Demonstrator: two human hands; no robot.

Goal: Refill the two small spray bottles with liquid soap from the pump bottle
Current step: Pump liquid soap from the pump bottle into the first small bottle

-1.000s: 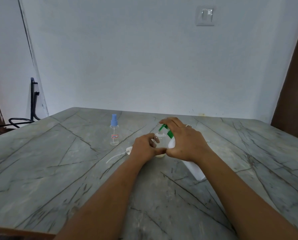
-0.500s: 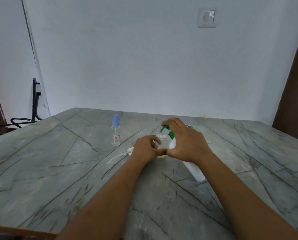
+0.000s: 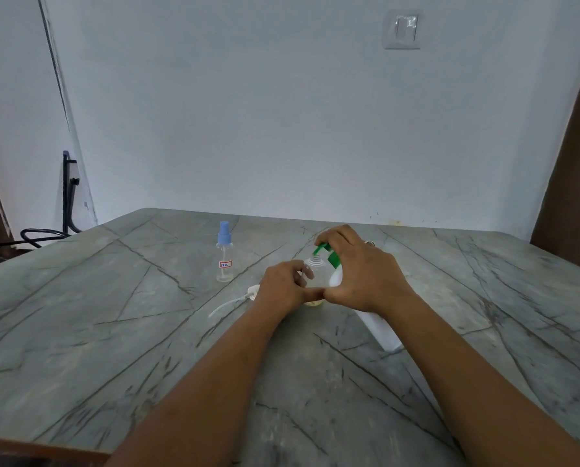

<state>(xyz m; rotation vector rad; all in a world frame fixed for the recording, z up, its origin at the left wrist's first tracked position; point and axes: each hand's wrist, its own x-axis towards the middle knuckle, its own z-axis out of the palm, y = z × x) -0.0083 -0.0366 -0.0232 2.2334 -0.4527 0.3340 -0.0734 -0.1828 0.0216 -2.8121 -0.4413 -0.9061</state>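
My left hand (image 3: 283, 288) grips an uncapped clear small spray bottle (image 3: 315, 276) standing on the grey marble table (image 3: 113, 332). A little yellowish liquid shows at its base. My right hand (image 3: 362, 274) holds the white pump bottle (image 3: 381, 328) tilted over it, fingers curled on the green pump head (image 3: 325, 252), whose nozzle sits just above the open neck. The removed white sprayer with its dip tube (image 3: 238, 299) lies left of my left hand. A second small spray bottle (image 3: 224, 254) with a blue cap and a red-edged label stands upright further left.
A white wall rises behind the table's far edge, with a switch plate (image 3: 402, 28) high up. A dark metal chair frame (image 3: 67, 197) stands off the table's left. A brown door frame (image 3: 571, 163) borders the right.
Both hands and the bottles keep almost the same place. The view has shifted slightly; no clear motion of the pump head shows.
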